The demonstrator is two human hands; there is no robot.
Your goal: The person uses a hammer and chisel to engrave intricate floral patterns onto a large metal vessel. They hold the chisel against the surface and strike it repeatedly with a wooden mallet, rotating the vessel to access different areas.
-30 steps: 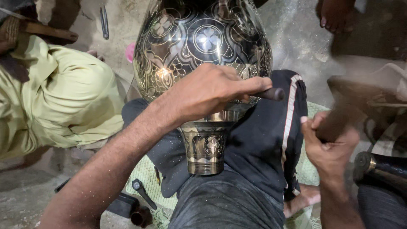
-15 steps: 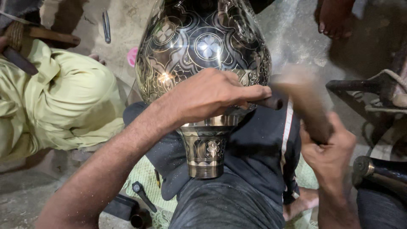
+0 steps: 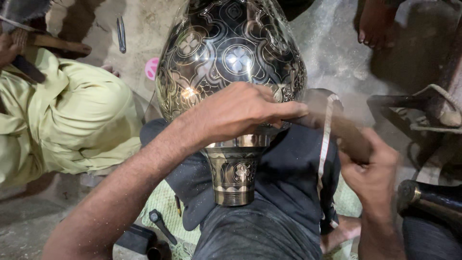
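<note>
A large dark metal vase (image 3: 231, 58) with engraved flower and scroll patterns lies on my lap, its shiny foot (image 3: 235, 180) pointing toward me. My left hand (image 3: 240, 113) rests on the vase's lower belly, fingers pinched on a small dark chisel (image 3: 301, 120) that is mostly hidden. My right hand (image 3: 373, 168) grips a wooden mallet (image 3: 337, 126). The mallet is blurred by motion, with its head at the chisel's end beside my left fingertips.
A person in yellow-green clothes (image 3: 72, 110) sits close on the left. Small tools (image 3: 120, 33) and a pink disc (image 3: 151, 67) lie on the dusty floor behind. A bare foot (image 3: 375, 24) is top right, a dark metal piece (image 3: 433, 200) at right, and a black tool (image 3: 161, 225) on the green mat.
My right hand swung the mallet from the raised right side down and left to the chisel's end. My left hand and the vase stayed put.
</note>
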